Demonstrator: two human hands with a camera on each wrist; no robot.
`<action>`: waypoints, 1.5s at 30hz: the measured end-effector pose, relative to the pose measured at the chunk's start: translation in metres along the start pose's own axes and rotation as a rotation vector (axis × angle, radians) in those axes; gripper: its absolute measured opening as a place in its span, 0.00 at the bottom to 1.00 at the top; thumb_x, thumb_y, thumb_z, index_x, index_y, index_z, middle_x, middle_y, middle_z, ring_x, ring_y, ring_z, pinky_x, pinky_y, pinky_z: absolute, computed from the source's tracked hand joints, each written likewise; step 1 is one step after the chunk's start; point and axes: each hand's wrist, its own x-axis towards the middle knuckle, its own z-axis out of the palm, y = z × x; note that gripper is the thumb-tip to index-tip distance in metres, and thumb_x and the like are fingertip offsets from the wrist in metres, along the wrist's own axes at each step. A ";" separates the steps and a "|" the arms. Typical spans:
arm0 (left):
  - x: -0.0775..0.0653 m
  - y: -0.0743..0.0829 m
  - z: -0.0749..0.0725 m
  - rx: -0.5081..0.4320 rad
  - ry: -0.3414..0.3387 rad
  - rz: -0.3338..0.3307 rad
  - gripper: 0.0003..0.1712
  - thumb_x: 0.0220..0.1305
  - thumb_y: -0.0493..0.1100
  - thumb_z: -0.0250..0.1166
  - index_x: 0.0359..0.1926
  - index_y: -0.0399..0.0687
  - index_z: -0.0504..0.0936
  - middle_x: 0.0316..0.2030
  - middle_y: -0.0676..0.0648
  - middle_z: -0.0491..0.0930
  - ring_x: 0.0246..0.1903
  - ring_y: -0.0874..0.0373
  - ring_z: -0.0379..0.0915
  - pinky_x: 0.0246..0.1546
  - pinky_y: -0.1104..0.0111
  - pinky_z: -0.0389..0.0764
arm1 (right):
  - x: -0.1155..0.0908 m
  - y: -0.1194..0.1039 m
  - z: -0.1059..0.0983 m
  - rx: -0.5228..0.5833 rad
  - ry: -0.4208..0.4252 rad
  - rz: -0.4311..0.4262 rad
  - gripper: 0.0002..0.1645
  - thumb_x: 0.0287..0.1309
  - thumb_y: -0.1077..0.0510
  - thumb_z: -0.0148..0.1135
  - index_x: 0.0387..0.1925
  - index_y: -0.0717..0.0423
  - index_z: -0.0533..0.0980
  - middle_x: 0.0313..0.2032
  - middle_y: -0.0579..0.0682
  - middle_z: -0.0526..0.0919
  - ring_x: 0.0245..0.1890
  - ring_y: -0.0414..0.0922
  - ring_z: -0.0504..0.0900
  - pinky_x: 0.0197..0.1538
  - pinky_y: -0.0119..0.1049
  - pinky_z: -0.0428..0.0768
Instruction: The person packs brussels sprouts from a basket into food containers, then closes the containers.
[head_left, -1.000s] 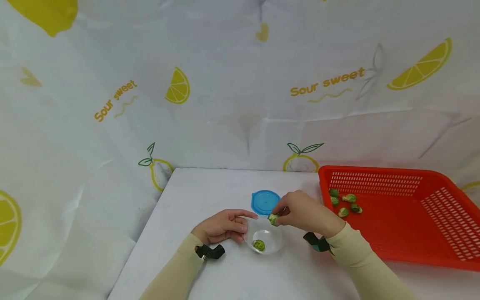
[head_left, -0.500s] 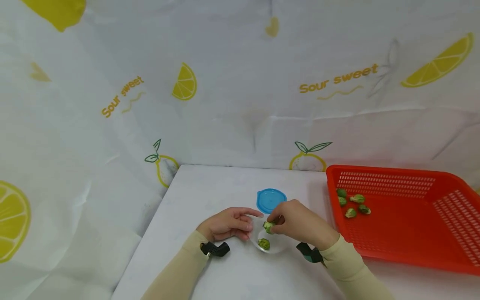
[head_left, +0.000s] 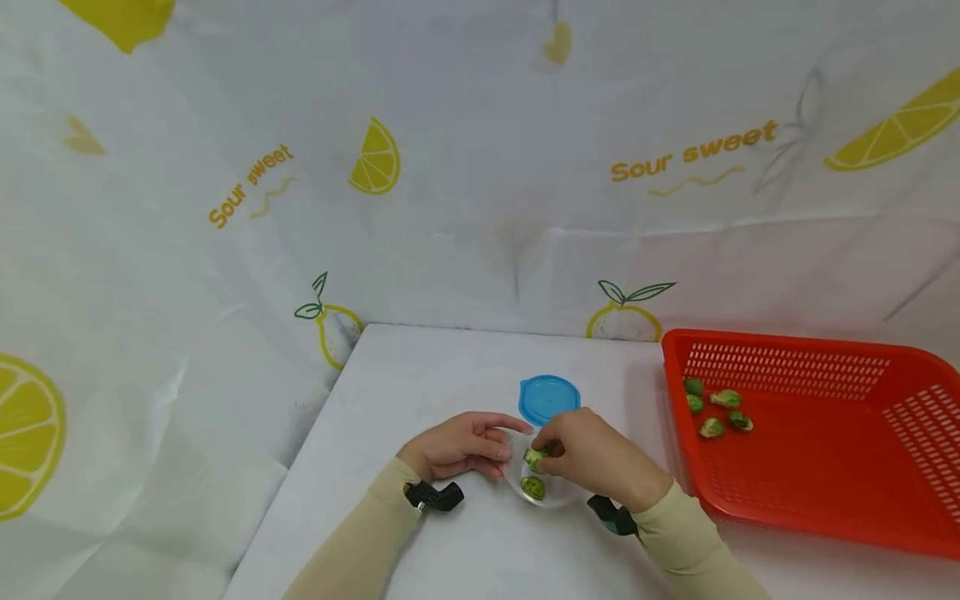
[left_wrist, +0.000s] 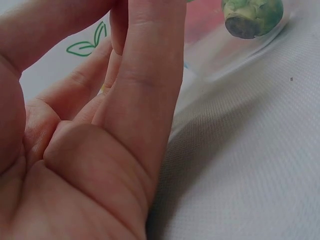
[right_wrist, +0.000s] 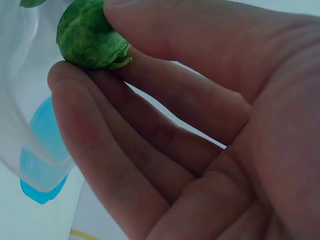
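Note:
Between thumb and fingers, my right hand (head_left: 600, 457) pinches a green Brussels sprout (head_left: 533, 459), low inside a clear plastic bowl (head_left: 557, 497). The right wrist view shows that sprout (right_wrist: 89, 36) at the fingertips. Another Brussels sprout (head_left: 533, 488) lies in the bowl towards the front. My left hand (head_left: 459, 448) holds the bowl's left side, thumb and index finger at the rim. In the left wrist view the bowl wall (left_wrist: 212, 67) stands just past the fingers. Some of the bowl is hidden behind the right hand.
Behind the bowl a blue lid (head_left: 550, 400) lies on the white table (head_left: 442, 367). A red basket (head_left: 810, 467) stands on the right, with several Brussels sprouts (head_left: 725, 399) in its left part. A lemon-printed white sheet (head_left: 480, 167) hangs behind the table.
My right hand has lowered its Brussels sprout from the bowl's rim to inside the bowl. My left hand has stayed at the bowl's side. The whole head view has shifted slightly.

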 end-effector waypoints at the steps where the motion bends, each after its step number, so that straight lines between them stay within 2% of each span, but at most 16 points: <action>1: 0.000 0.001 0.000 0.001 0.002 -0.001 0.35 0.72 0.36 0.70 0.77 0.45 0.73 0.40 0.51 0.86 0.34 0.60 0.89 0.42 0.68 0.92 | 0.000 -0.001 0.000 0.001 0.000 0.004 0.08 0.61 0.61 0.79 0.42 0.56 0.92 0.36 0.42 0.91 0.36 0.38 0.84 0.42 0.38 0.91; 11: -0.003 0.001 0.001 -0.003 0.014 -0.003 0.33 0.73 0.35 0.69 0.76 0.44 0.74 0.40 0.51 0.86 0.34 0.60 0.88 0.41 0.69 0.92 | 0.004 -0.006 0.005 0.002 0.001 0.083 0.08 0.59 0.63 0.80 0.41 0.58 0.91 0.36 0.44 0.91 0.37 0.40 0.83 0.43 0.42 0.92; 18: -0.002 0.002 0.002 -0.003 0.002 0.006 0.33 0.73 0.36 0.69 0.76 0.44 0.74 0.40 0.51 0.86 0.35 0.60 0.89 0.42 0.69 0.92 | 0.006 -0.009 0.008 -0.052 0.019 0.115 0.07 0.59 0.62 0.80 0.39 0.59 0.91 0.34 0.44 0.90 0.36 0.40 0.83 0.44 0.44 0.92; 30: -0.001 0.000 0.002 -0.017 0.000 0.015 0.33 0.72 0.35 0.69 0.76 0.43 0.74 0.40 0.51 0.86 0.34 0.60 0.89 0.41 0.69 0.92 | 0.009 -0.010 0.016 -0.068 0.043 0.096 0.06 0.60 0.64 0.79 0.39 0.62 0.91 0.32 0.45 0.89 0.33 0.41 0.81 0.41 0.42 0.91; 38: 0.004 0.002 0.007 -0.005 -0.001 0.007 0.33 0.72 0.34 0.69 0.76 0.44 0.74 0.40 0.51 0.84 0.33 0.60 0.88 0.42 0.68 0.92 | -0.005 -0.010 0.004 -0.057 0.053 0.089 0.09 0.62 0.62 0.78 0.43 0.60 0.91 0.36 0.46 0.91 0.36 0.41 0.83 0.45 0.44 0.92; 45: -0.001 -0.001 0.005 0.020 0.034 0.003 0.34 0.72 0.36 0.70 0.76 0.44 0.74 0.38 0.51 0.84 0.33 0.60 0.88 0.42 0.68 0.92 | -0.031 -0.016 -0.025 -0.122 0.100 0.032 0.12 0.62 0.59 0.79 0.47 0.55 0.91 0.38 0.44 0.90 0.37 0.39 0.82 0.44 0.38 0.90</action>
